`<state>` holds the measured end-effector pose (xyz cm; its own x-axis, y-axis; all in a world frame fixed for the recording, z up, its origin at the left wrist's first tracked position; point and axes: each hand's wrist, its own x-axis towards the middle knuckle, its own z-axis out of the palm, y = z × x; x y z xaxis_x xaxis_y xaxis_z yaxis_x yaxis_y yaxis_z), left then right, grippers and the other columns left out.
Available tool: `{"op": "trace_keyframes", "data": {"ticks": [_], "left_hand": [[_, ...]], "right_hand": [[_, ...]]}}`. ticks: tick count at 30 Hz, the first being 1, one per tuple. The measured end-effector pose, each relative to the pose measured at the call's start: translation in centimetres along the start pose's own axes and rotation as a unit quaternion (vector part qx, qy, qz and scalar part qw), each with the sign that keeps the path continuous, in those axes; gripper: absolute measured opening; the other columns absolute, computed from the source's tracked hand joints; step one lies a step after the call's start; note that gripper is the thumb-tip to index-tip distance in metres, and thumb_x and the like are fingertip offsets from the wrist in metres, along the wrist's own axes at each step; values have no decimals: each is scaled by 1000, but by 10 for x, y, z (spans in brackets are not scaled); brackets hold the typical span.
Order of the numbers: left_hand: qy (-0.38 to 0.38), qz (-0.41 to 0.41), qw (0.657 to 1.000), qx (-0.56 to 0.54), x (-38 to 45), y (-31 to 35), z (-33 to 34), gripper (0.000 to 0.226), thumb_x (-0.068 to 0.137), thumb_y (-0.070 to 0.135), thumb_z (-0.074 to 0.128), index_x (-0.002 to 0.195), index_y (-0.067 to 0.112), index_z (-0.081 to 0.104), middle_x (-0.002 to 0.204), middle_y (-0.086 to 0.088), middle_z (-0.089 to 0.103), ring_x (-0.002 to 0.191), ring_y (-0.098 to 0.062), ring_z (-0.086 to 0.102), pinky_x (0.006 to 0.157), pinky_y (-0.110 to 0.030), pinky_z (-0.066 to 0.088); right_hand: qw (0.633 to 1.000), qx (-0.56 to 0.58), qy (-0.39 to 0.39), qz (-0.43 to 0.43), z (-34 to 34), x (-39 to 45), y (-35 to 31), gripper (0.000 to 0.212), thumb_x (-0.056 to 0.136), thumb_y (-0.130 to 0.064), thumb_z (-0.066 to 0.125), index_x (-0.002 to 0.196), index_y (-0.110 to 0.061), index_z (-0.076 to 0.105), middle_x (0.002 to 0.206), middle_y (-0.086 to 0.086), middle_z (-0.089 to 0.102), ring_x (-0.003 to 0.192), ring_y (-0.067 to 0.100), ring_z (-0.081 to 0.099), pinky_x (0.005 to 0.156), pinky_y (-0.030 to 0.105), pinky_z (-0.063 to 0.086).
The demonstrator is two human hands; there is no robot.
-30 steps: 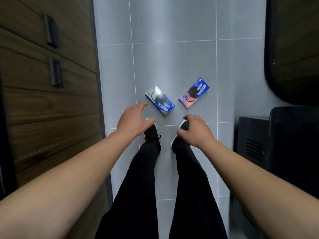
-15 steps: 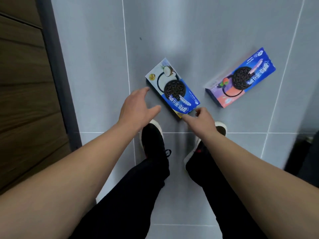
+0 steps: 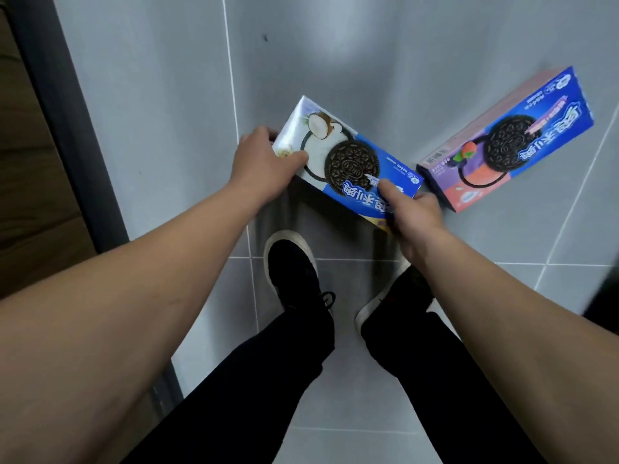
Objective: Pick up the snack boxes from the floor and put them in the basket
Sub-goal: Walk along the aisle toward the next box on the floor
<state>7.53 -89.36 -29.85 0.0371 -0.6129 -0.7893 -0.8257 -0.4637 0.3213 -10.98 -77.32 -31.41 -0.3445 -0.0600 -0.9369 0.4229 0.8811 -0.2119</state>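
Observation:
A blue and white cookie box with a coconut picture is lifted off the grey tiled floor, tilted, casting a shadow under it. My left hand grips its white far-left end, thumb on top. My right hand grips its blue near-right end, thumb on the face. A second cookie box, blue and pink with a strawberry picture, lies flat on the floor to the right, untouched. No basket is in view.
A dark wooden cabinet with a grey base strip runs along the left. My two black shoes stand on the tiles just below the held box. A dark object shows at the right edge.
Both hands closed on the ends of the coconut box and raised it off the floor. The camera dropped closer to the floor, so both boxes look larger.

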Motion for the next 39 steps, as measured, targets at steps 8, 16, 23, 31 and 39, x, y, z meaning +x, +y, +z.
{"op": "trace_keyframes", "data": {"ticks": [8,16,23,31,39], "left_hand": [[-4,-50,983,-174,-142,53,-90,53,58,59,72,92,25,49,96,4,61,91,-19,67,84,-47,57],[-56,-1,991,-123,-313,142,-217,83,62,45,80,133,27,43,118,2,62,100,-12,63,87,-32,51],[17,220,966,137,-459,199,-311,97,64,30,78,149,23,30,144,-6,41,127,-25,44,102,-31,39],[65,241,949,193,-579,204,-345,45,65,39,78,103,25,58,89,6,61,83,-20,58,64,-30,43],[204,181,943,191,-661,196,-321,45,67,50,76,101,29,56,91,7,58,83,-18,58,67,-34,51]], "right_hand": [[992,-49,-86,-72,-86,-147,-74,66,73,-8,81,129,-6,45,117,14,68,102,31,70,85,46,58],[953,-189,-134,-193,-165,-363,-174,53,77,-2,79,119,-8,48,100,1,66,88,15,68,81,33,57],[879,-281,-147,-356,-203,-540,-211,53,71,2,79,104,-20,45,109,6,58,87,20,67,50,35,57],[820,-311,-145,-458,-242,-629,-204,63,65,-4,82,112,-30,50,105,-14,62,102,11,62,79,36,59],[495,-596,-93,-625,-253,-685,-226,87,66,-42,76,143,-23,41,140,0,50,131,23,44,111,41,33]]}}
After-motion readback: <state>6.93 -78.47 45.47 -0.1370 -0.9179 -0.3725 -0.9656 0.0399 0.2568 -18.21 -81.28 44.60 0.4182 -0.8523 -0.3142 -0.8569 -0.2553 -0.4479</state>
